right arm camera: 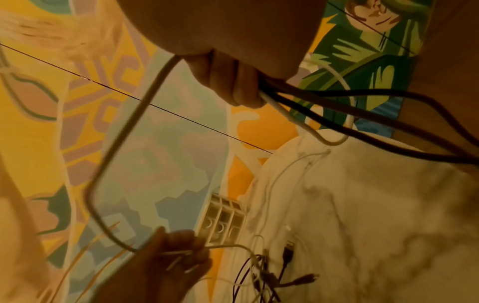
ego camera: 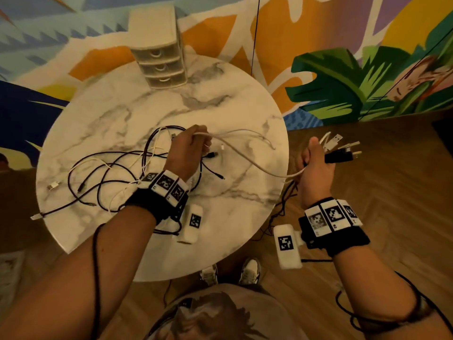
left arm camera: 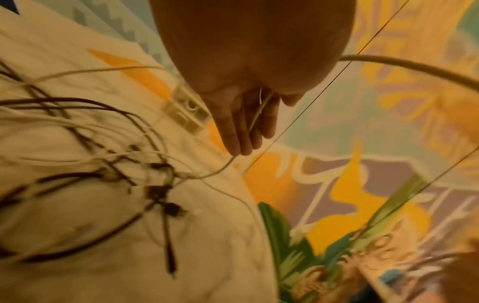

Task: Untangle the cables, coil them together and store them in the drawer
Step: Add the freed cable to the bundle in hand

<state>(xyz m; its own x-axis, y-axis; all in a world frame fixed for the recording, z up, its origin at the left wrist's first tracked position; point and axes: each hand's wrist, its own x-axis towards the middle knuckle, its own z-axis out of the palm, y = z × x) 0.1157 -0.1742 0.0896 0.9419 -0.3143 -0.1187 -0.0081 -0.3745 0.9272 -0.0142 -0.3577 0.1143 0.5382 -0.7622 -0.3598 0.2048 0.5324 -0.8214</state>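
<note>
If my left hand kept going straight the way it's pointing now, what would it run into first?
Probably nothing close. The left hand, gripping the white cable, points across bare marble table. The drawer unit stands further on, slightly left of that line, so depth leaves it uncertain.

The cables (ego camera: 117,173) lie on the table's (ego camera: 232,114) left half, the drawer unit (ego camera: 159,62) seemingly at its far edge.

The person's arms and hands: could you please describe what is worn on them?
Both forearms are bare, no sleeves. Each wrist carries a black band ringed with white tiles printed with black square codes. A white box with the same kind of code hangs off each band. Thin black cables run back along both arms.
</note>
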